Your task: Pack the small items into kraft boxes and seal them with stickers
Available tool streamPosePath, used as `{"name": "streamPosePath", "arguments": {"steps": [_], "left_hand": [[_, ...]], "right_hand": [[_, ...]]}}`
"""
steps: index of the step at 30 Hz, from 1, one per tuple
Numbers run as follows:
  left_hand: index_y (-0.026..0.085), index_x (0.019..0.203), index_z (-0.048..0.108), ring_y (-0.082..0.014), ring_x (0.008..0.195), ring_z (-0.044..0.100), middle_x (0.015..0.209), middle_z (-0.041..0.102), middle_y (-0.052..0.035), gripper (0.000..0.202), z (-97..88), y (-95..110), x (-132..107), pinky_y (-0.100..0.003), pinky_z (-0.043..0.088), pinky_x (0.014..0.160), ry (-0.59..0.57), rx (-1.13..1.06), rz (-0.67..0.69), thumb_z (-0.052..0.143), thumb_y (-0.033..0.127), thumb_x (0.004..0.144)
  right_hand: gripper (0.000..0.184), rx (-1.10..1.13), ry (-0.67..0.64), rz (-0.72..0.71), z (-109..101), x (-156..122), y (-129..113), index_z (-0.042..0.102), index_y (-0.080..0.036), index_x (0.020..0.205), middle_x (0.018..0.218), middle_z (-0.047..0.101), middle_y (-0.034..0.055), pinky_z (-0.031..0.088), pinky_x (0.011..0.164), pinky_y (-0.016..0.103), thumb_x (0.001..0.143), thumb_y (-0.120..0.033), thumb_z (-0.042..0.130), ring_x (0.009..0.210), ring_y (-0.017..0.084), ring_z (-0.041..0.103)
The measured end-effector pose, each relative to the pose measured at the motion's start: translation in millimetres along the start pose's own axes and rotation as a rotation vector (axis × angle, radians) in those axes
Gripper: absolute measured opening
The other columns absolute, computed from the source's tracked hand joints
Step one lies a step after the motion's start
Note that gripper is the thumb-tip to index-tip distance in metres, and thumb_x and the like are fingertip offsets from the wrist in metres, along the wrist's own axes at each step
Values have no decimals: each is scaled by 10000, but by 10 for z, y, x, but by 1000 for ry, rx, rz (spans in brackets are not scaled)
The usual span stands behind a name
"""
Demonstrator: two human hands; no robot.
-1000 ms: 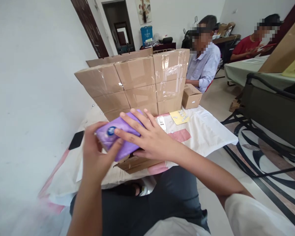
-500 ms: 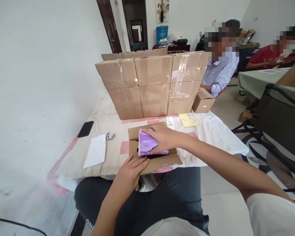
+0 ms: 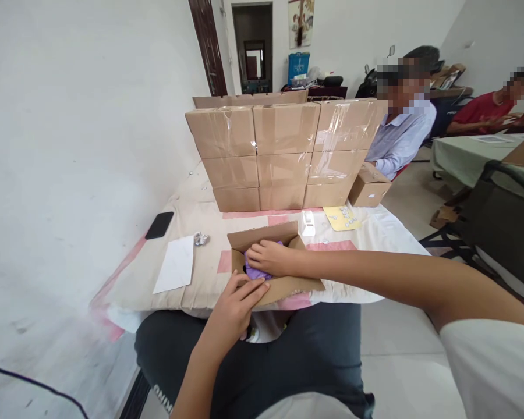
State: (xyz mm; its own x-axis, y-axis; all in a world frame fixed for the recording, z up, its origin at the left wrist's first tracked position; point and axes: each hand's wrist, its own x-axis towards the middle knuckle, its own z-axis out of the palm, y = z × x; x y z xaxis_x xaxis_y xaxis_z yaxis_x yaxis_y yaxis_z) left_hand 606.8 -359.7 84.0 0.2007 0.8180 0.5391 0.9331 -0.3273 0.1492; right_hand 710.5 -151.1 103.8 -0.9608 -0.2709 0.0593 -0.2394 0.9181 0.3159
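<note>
An open cardboard box [image 3: 262, 238] sits at the near edge of the table. My right hand [image 3: 271, 258] lies flat on a purple packet [image 3: 254, 272] and presses it down inside the box. Only a strip of the packet shows under the fingers. My left hand [image 3: 238, 297] rests on the box's near left flap with its fingers spread against the cardboard.
A wall of taped cardboard boxes [image 3: 283, 154] stands at the back of the table. A black phone [image 3: 159, 224], a white paper [image 3: 175, 271], a small white device [image 3: 307, 223] and a yellow sheet [image 3: 343, 217] lie around. Two seated people [image 3: 402, 134] are at right.
The purple packet went from both hands in the air down into the open box. My right hand pushed it lower, and my left hand moved to the box's near flap.
</note>
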Motion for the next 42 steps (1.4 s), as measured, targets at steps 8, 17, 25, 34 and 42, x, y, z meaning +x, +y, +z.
{"name": "streamPosePath", "arguments": {"steps": [8, 17, 25, 34, 42], "left_hand": [[235, 1362, 642, -238, 1156, 577, 1336, 703, -69, 535, 42, -100, -77, -611, 456, 1154, -30, -87, -67, 437, -1, 929], [247, 1296, 649, -262, 1349, 520, 1324, 677, -83, 386, 35, -191, -97, -474, 501, 1125, 163, -231, -258, 596, 135, 930], [280, 1563, 334, -278, 1513, 399, 1610, 437, -131, 695, 458, -384, 58, -512, 359, 1233, 430, -816, -912, 583, 275, 915], [286, 1518, 422, -238, 1587, 234, 1660, 364, -48, 663, 566, -307, 178, -476, 155, 1319, 428, -636, -812, 493, 145, 875], [222, 1353, 533, -279, 1393, 478, 1405, 552, -117, 510, 500, -326, 159, -495, 335, 1226, 425, -364, -730, 522, 147, 849]], "right_hand": [[360, 189, -352, 111, 21, 241, -142, 608, -75, 1322, 1267, 679, 215, 514, 704, 378, 1035, -138, 399, 991, 300, 713], [355, 944, -101, 250, -980, -414, 306, 726, -212, 1251, 1230, 758, 62, 520, 834, 284, 1034, -361, 488, 1016, 192, 716], [325, 1046, 762, 1117, -456, -1241, 116, 689, -238, 1176, 1266, 719, 103, 539, 821, 385, 924, -428, 615, 1114, 268, 650], [362, 984, 732, 965, -55, -1221, -208, 661, -303, 1329, 1328, 677, 80, 494, 1013, 463, 1000, -410, 555, 1192, 259, 603], [285, 725, 635, 775, 30, -1325, -285, 730, -267, 1222, 1185, 684, 93, 488, 1021, 472, 1037, -340, 527, 1152, 267, 579]]}}
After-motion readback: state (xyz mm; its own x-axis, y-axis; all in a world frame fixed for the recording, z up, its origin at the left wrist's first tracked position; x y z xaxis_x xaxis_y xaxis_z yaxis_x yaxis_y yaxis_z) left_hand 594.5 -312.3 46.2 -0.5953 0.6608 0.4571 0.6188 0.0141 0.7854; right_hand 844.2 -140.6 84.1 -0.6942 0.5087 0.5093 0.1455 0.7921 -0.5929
